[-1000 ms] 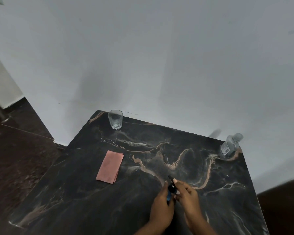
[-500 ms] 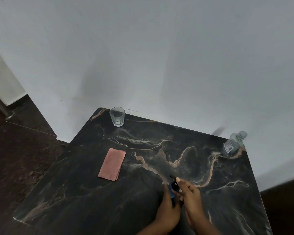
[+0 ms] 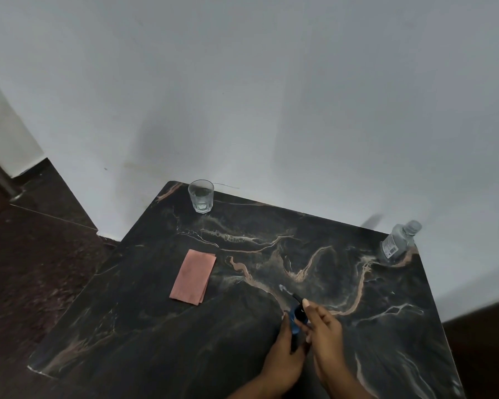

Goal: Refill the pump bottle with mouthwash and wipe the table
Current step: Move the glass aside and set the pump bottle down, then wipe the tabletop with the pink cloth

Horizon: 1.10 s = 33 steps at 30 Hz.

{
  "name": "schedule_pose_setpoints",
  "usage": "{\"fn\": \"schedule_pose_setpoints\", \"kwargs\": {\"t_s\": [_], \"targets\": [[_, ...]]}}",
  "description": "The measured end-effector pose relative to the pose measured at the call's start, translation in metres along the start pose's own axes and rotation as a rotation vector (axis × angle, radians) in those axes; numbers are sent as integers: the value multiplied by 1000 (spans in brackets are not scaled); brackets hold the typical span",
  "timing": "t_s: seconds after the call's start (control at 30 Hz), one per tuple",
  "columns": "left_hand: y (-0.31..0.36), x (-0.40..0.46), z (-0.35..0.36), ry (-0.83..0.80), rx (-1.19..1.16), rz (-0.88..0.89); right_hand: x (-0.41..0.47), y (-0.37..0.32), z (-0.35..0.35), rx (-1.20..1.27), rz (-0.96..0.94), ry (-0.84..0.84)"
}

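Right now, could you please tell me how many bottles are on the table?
2: the small blue pump bottle, held between both hands near the front edge, and the clear plastic bottle at the far right corner. None seems hidden.

Two bare forearms entered from the bottom edge, ending in the left hand point(image 3: 283, 361) and right hand point(image 3: 326, 335) near the pump bottle point(image 3: 296, 321). No sleeve, ring or watch showed. One right fingernail point(image 3: 306, 303) beside the bottle looked pale, possibly just catching light.
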<state>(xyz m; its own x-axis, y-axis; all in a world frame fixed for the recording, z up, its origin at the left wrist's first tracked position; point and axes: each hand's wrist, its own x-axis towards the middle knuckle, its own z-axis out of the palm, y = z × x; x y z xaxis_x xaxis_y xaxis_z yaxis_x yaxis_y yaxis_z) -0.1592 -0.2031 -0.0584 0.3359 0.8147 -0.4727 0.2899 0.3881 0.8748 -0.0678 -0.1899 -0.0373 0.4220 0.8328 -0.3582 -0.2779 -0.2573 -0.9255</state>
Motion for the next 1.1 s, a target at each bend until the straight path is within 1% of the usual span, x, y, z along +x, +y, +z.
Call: {"fn": "schedule_pose_setpoints", "kwargs": {"t_s": [0.27,0.47,0.57,0.67,0.77,0.83,0.87,1.0,1.07,1.1], "targets": [[0,0,-4,-33,-13,3,-2,0,2,-20,49,35],[-1,2,0,-41,-30,2,-5,-8,2,-3,60,-8],[-5,3,-3,-47,-60,19,-7,-10,2,2,90,-4],[-16,0,-11,-54,-145,11,-5,-9,1,-7,108,-7],[-34,-7,-26,21,-170,-89,-3,-6,1,2,99,-12],[-45,-12,-42,72,-148,-103,-3,-4,1,-24,83,-6],[-48,-14,-53,102,-123,-71,-2,-3,1,-40,81,1],[-42,-10,-107,305,93,171,-3,-5,0,-78,30,31],[-33,0,-138,412,211,222,-5,-8,0,-135,-64,75],[-29,5,-154,464,249,234,-6,-10,0,-228,-148,118]]}}
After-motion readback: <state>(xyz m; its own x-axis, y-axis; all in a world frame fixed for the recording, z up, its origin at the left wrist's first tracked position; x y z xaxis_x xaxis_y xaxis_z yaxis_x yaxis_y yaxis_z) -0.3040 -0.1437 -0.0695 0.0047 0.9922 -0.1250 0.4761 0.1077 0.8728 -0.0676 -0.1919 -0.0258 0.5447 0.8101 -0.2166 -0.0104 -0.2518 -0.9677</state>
